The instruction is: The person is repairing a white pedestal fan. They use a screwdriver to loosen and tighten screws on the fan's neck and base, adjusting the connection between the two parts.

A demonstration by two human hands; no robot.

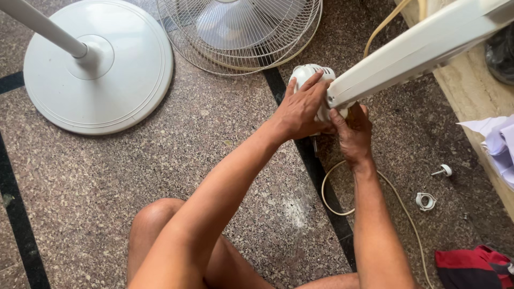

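My left hand lies over a white fan motor housing on the floor, fingers spread across its side. My right hand grips the housing from the near side, right under the end of a white fan neck piece that runs up to the top right. Where the neck meets the housing is hidden by both hands. A cream power cord loops on the floor beside my right wrist.
A round white fan base with its pole stands at top left. A wire fan guard lies at top centre. A white knob and white ring nut lie at right, near a red cloth and a wooden ledge.
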